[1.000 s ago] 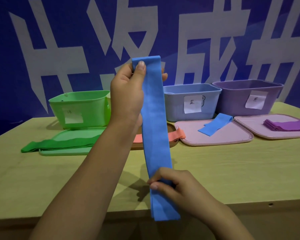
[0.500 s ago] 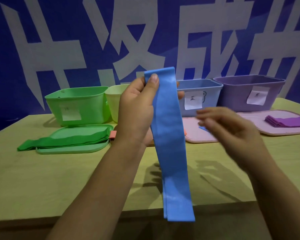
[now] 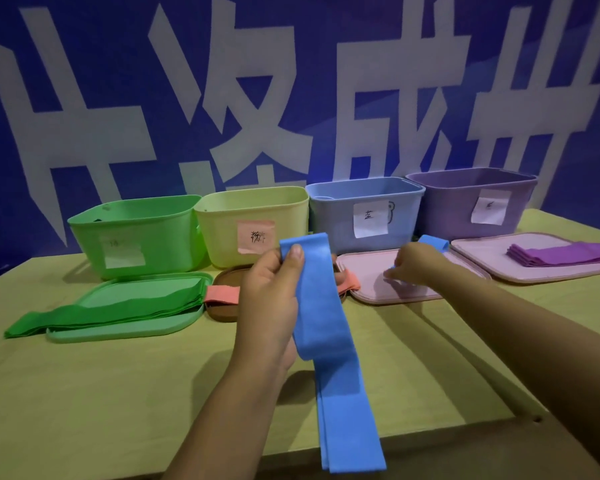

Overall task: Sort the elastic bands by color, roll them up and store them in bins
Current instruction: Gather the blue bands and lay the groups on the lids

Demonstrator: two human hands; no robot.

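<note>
Blue bands (image 3: 321, 323) are hanging from the left hand (image 3: 269, 299), pinched at the top, near the table's front edge. The right hand (image 3: 414, 263) is closing its fingers on another blue band (image 3: 433, 242) on the pink lid (image 3: 371, 282). Risk: the loose stack may be slipping or fanning apart during a 1-handed reach.

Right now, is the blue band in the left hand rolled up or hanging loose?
Hanging loose: the left hand pinches the blue band at its top, and it dangles flat, unrolled.
</note>
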